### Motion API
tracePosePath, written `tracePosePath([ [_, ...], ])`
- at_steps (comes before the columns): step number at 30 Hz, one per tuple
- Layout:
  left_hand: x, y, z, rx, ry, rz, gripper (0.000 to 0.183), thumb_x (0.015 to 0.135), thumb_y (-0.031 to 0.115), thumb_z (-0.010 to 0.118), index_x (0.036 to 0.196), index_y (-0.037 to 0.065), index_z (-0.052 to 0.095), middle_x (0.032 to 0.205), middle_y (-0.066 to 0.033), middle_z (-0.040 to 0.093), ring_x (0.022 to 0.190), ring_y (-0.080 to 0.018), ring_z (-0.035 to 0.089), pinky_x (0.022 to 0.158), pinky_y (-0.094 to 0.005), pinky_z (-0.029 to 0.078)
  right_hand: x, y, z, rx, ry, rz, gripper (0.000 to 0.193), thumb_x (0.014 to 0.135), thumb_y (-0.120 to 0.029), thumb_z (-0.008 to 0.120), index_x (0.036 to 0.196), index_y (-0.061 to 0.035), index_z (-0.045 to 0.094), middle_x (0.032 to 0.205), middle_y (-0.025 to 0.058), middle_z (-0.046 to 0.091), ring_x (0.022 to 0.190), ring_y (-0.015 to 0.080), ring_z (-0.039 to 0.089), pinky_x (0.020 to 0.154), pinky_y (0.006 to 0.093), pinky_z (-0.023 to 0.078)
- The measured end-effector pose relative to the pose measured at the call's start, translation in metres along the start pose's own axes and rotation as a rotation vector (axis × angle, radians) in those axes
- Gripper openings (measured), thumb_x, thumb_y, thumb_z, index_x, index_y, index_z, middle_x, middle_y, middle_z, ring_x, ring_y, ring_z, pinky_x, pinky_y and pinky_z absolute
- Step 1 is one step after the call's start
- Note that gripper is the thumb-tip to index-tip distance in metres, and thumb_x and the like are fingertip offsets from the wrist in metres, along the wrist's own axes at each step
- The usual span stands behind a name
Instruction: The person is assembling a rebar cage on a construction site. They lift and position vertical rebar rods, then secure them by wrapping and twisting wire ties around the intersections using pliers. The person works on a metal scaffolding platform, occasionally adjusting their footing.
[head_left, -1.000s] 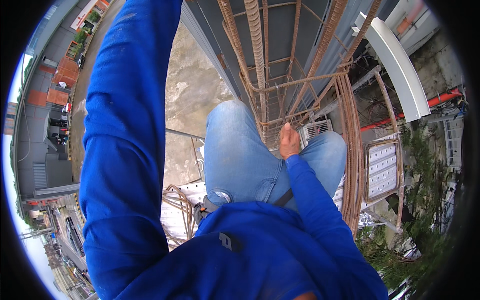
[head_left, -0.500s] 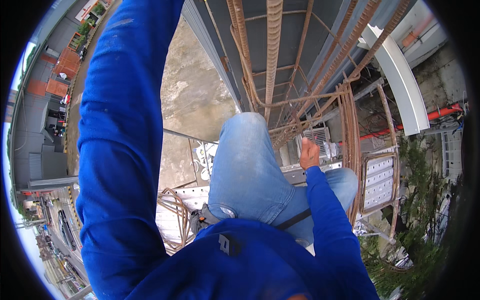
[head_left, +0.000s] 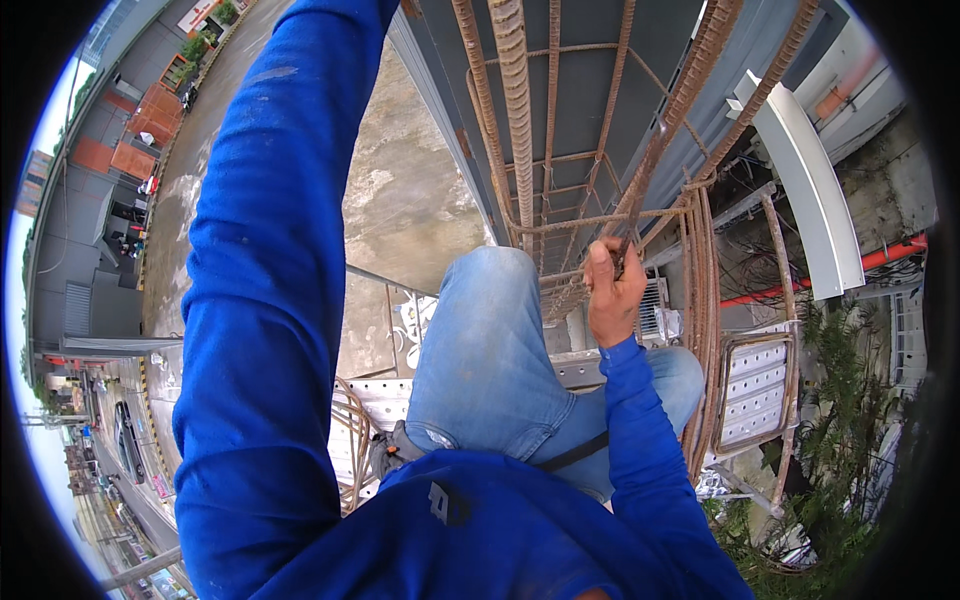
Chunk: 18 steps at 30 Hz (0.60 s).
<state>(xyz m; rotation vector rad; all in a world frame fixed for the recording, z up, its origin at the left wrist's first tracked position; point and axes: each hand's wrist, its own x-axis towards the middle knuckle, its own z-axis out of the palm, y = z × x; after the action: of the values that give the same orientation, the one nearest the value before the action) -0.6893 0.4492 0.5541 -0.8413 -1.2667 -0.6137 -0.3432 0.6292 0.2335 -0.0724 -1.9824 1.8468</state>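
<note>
My right hand (head_left: 613, 290) is closed around a slim rusty metal rod (head_left: 632, 215), which points up and away beside the rebar column cage. The rod's exact kind is hard to make out. Just beyond the fist runs a rebar stirrup (head_left: 600, 221), and thick upright rebars (head_left: 515, 110) rise past it. My left arm (head_left: 265, 260), in a blue sleeve, stretches up past the upper edge, so the left hand is out of sight. My bent knees in jeans (head_left: 490, 350) are close to the cage.
Perforated metal planks (head_left: 755, 375) lie below and to the right. A bundle of rusty stirrups (head_left: 700, 330) hangs at the right, and coiled bars (head_left: 355, 440) lie at the left. A white metal beam (head_left: 805, 180) and orange pipe (head_left: 885, 260) are further right. Concrete ground (head_left: 400, 190) shows far below.
My right hand has risen a little and turned, bringing the rod into plainer view. My left arm and the whole view have shifted slightly.
</note>
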Motion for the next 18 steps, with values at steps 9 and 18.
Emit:
tracePosePath([
  [9,0.006,0.017,-0.025,-0.653,-0.274,-0.787,0.027,0.100,0.027,0.045,0.113,0.004,0.053,0.090,-0.0117,0.060,0.075,-0.0199,0.059,0.064,-0.0312,0.050,0.116,-0.100,-0.026,-0.091,0.435,-0.498,0.032,0.102,-0.029,0.050,0.107,0.0019,0.059,0.083,0.0050,0.058,0.074,0.0150,0.056,0.066,0.0293,0.046],
  [18,-0.010,0.072,-0.093,-0.239,-0.105,-0.854,0.045,0.101,0.034,0.044,0.136,0.005,0.040,0.122,-0.0208,0.053,0.106,-0.0262,0.058,0.085,-0.0389,0.052,0.170,-0.115,-0.020,0.129,-0.028,-0.378,0.040,0.102,-0.039,0.049,0.104,-0.0010,0.062,0.065,-0.0014,0.050,0.058,0.0077,0.049,0.055,0.0232,0.041],
])
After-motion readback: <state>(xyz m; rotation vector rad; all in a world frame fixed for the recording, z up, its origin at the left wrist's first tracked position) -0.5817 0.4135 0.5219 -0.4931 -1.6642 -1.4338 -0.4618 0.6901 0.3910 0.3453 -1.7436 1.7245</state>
